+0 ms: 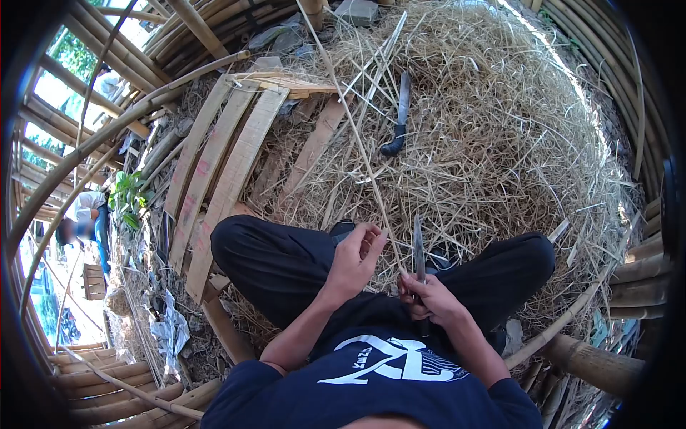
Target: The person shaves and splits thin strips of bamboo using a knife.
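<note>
My right hand (429, 297) is closed round the handle of a knife (419, 247), its blade pointing up and away from me. The near end of a long thin bamboo strip (363, 154) lies at the thumb and fingers of that same hand. The strip runs up and away to the top of the view. Just left of the strip is my left hand (355, 261), raised, with curled fingers near the strip; whether they touch it is unclear. Both hands are above my crossed legs. A second, larger knife (403, 114) with a black handle lies on the straw farther off.
Dry straw and shavings (493, 143) cover the ground ahead. Wooden slats (232, 189) lie at the left. Bamboo poles (597, 365) surround the spot, and a curved pole (93, 143) crosses the upper left. Another person (89, 211) is beyond the poles at far left.
</note>
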{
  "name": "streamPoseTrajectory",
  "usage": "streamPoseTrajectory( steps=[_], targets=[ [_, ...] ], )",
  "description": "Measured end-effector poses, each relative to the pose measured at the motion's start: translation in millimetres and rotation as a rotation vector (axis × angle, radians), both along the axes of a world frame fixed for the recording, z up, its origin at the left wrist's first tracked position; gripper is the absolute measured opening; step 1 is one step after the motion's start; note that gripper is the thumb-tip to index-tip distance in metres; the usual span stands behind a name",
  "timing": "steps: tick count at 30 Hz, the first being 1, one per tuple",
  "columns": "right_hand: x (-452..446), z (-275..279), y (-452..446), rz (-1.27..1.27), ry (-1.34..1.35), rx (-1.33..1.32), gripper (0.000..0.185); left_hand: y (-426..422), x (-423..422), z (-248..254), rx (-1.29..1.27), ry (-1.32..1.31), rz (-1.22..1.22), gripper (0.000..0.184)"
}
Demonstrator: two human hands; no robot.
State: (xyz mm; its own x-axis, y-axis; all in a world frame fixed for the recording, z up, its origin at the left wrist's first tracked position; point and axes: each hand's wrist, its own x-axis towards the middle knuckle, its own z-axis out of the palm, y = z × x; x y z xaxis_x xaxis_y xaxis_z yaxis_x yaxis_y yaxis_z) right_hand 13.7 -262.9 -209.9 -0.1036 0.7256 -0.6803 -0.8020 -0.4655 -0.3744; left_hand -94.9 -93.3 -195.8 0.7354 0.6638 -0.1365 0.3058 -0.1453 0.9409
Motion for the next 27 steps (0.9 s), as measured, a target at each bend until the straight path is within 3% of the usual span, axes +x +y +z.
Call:
streamPoseTrajectory(
  steps=[6, 14, 21, 27],
  targets=[
    [-4.2, -5.6, 6.3, -0.109, 0.041, 0.010, 0.035, -12.2, -5.1, -8.1, -0.140, 0.142, -0.163, 0.032],
    [-13.4, -24.1, -9.4, -0.050, 0.207, -0.129, 0.035, -19.7, -9.5, -19.7, -0.117, 0.292, -0.341, 0.035],
    [-7.3, -16.4, -7.7, -0.189, 0.198, -0.035, 0.034, -24.9, -5.5, -18.7, -0.167, 0.151, -0.331, 0.038],
    [-17.5, -6.1, 8.6, -0.116, 0.268, 0.009, 0.021, -22.6, -9.3, -5.5, -0.589, 0.306, -0.498, 0.045]
  ],
)
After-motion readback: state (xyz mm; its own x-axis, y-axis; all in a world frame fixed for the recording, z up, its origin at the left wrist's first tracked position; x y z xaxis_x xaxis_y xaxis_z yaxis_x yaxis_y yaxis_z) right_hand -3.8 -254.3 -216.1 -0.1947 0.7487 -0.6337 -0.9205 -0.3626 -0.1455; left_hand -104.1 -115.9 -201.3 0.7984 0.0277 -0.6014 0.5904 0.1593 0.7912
